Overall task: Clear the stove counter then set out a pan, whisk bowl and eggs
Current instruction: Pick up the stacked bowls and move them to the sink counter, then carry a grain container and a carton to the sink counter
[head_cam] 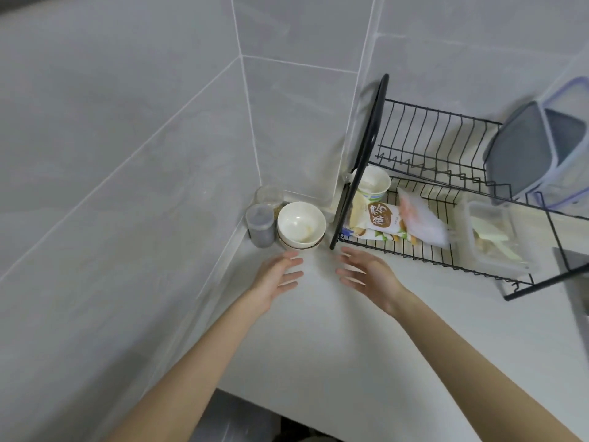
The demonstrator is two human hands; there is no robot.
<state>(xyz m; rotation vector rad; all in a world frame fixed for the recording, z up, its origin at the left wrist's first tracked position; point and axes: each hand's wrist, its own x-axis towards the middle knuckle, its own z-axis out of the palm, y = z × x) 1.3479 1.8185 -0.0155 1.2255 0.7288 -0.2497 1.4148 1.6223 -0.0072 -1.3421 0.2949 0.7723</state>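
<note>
Two bare arms reach in from the bottom edge, over a pale worktop (318, 330). There is only this one view, from the head.

The left grip (277, 277) is wide. Its fingers are straight and spread, and it holds nothing. The right grip (366, 275) is wide too, with loose spread fingers, and it holds nothing. The two palms face each other with a gap between them. I cannot tell if they touch the worktop or stay just above it.

A stack of white bowls (301, 226) sits in the corner, just past the fingertips. It stands upright. It is near both grips but neither one touches it. It is a bit closer to the left grip. The top bowl has a small yellow smear inside.

Just to the left of the bowls stands a small jar (259, 229) with a grey lid and something dark inside. A clear jar (269, 196) stands behind it, right by the grey tiled wall (127, 154).

To the right of the bowls stands a black wire rack (424, 248). On its low shelf are a paper cup (374, 183), a snack bag (379, 218), a clear plastic bag (420, 221) and a clear box (497, 237). On the high shelf a grey box (522, 154) leans on its side.
</note>
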